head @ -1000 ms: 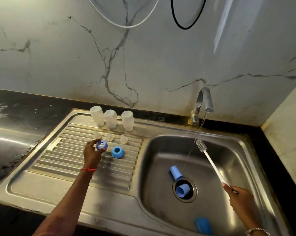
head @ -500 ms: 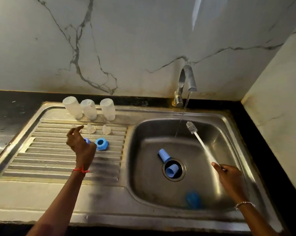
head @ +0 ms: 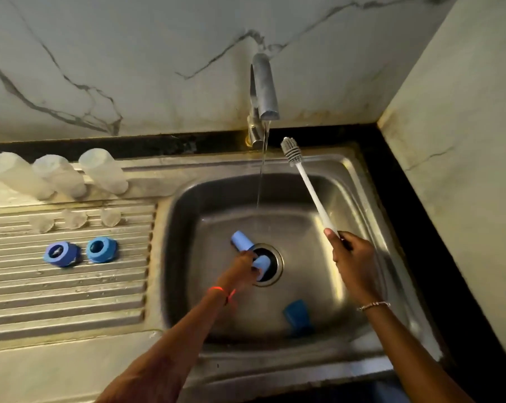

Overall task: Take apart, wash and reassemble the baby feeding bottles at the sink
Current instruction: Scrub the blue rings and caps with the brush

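Left hand (head: 240, 270) is down in the sink basin (head: 182, 228), fingers curled on the blue cap (head: 262, 264) at the drain (head: 276, 258). Right hand (head: 352, 257) grips the bottle brush (head: 307, 181), head tilted up just beside the tap (head: 263, 85) stream. Bottles (head: 103, 171) and blue rings (head: 100, 250) sit on the steel drainboard (head: 57, 292), well left of both hands.

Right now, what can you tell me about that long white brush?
The brush has a thin white handle, plastic by its look, ending in a small grey ribbed head. It slants up toward the tap, head just right of the running water, not in it. The right hand grips its lower end.
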